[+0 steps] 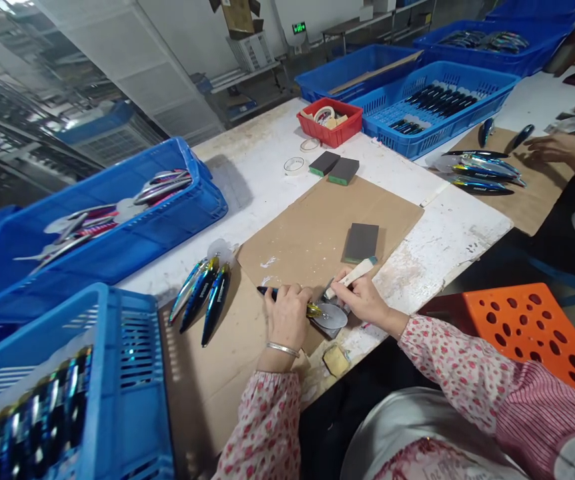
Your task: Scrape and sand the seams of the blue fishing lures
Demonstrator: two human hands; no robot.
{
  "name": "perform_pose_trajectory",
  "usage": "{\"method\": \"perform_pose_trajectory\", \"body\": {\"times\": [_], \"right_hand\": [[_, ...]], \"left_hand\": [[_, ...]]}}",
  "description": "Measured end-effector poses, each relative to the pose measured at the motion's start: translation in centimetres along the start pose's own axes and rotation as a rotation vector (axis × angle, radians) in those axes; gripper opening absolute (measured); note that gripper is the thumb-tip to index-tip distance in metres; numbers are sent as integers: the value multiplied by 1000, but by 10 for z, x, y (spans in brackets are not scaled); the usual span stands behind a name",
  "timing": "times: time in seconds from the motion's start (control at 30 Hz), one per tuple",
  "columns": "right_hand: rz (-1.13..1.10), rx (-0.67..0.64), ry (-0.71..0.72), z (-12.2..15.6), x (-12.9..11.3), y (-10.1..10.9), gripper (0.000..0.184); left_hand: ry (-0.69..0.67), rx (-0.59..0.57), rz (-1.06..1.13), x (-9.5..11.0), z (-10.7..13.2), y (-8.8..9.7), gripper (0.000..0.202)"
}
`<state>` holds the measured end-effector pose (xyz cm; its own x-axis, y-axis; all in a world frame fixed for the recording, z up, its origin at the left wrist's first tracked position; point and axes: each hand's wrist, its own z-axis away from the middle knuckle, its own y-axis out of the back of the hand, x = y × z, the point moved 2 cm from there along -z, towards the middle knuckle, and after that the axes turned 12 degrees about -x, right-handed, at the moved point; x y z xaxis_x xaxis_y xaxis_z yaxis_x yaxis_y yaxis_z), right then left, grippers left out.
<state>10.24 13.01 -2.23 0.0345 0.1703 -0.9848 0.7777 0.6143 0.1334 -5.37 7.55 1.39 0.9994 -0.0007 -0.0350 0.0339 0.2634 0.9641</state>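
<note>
1. White lettering on the three glossy blue-black fishing lures (203, 293), left of the left hand, is too small to read; so is the lit green wall sign (299, 28)
2. The left hand (287, 317) lies palm down, fingers bent and wrapped around a dark, yellow-ended lure (313, 310) near the near edge of the white desk (402, 287)
3. The right hand (365, 300) grips a cream stick-shaped tool (355, 273), its grey-green tip slanting up toward a dark grey rectangular block (362, 241)
4. The held lure's dark, pointed end shows left of the fingers; its yellow end lies against a translucent oval disc (333, 317)
</note>
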Motion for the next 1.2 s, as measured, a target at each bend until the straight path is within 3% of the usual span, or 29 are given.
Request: {"method": "perform_pose_trajectory", "body": {"times": [0.07,0.17,0.33,0.47,0.6,0.87,1.2], "right_hand": [[-51,-56,-8,1,-1,-1,21],[53,-100,35,2,-3,-3,20],[132,-18,68,0,-2,0,22],[-16,-177,7,-3,-1,6,20],[-3,-254,-97,-6,1,10,14],[24,-270,-140,-7,-2,8,14],[-26,-260,-101,-7,4,11,10]], "left_hand": [[-2,3,7,0,0,-1,34],[-4,10,16,-1,-2,-2,32],[-7,12,13,0,-2,-1,35],[-19,33,30,0,-1,-1,37],[-46,88,55,-2,1,-5,36],[-83,124,63,-4,1,-8,32],[-67,45,35,-1,-1,0,33]]}}
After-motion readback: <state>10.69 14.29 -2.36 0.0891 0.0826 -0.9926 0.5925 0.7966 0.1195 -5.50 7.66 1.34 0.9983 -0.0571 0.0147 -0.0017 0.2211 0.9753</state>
